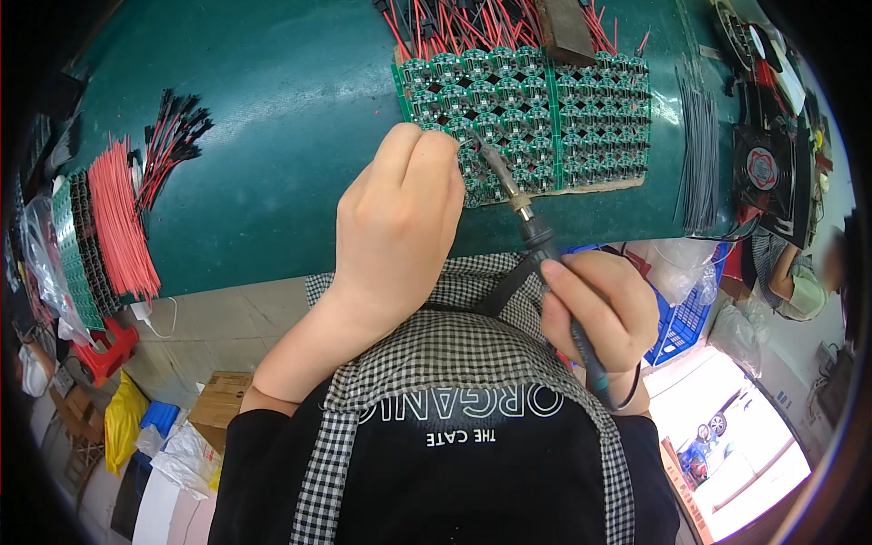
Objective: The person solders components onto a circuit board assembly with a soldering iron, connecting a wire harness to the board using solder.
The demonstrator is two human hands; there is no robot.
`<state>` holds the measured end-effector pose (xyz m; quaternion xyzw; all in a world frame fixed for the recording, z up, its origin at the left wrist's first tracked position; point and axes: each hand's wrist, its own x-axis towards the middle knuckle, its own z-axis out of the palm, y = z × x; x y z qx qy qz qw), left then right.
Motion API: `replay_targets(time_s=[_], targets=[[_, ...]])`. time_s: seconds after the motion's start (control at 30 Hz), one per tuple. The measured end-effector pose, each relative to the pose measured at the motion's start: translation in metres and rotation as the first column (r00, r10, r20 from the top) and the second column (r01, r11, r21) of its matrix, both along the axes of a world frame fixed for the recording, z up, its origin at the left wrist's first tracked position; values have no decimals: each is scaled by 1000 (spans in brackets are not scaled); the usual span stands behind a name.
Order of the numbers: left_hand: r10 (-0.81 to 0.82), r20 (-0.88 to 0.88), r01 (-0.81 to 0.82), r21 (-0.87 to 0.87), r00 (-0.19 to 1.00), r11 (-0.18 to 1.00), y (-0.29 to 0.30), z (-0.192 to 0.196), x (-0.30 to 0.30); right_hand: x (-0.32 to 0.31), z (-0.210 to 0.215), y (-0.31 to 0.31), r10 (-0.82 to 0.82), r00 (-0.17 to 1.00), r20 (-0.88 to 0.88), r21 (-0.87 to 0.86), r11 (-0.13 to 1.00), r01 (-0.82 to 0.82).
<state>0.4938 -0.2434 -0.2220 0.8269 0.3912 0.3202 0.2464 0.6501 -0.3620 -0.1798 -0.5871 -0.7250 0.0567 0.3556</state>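
Observation:
My right hand (601, 309) grips a soldering iron (538, 231) by its dark handle, with the metal tip slanting up and left onto a panel of small green circuit boards (599, 118). Close beside that tip, my left hand (400, 213) is closed in a pinch at the panel's left part; what its fingers hold is too small to make out. Red and black wires (463, 27) fan out from the panel's far edge. A dark rectangular block (565, 32) lies over some of them.
On the green table (272, 136), a bundle of red wires (123, 218) and connector leads (171, 141) lie left, beside more circuit boards (77, 245). Grey wires (698, 154) and a black fan (765, 170) are right. A blue crate (677, 318) stands below; another person (799, 286) sits far right.

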Motion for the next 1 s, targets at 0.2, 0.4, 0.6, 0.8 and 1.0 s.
replay_targets(time_s=[0.2,0.4,0.6,0.8,1.0], targets=[[42,-11,-42,-4,999,999,-3,-2,-3,5,8,-3,-15,996,-89,16,1000,16],[36,29,-36,-11,999,999,-3,-3,-2,3,8,3,-41,994,-106,21,999,44],[18,19,-18,-19,1000,1000,-2,-4,-3,-1,8,6,-21,1000,-20,16,1000,22],[10,12,-9,-47,1000,999,-2,-3,-3,-10,7,-3,-23,982,188,11,1000,22],[2,21,-1,-51,1000,999,0,-4,-4,-4,11,0,-58,997,-48,-102,993,53]])
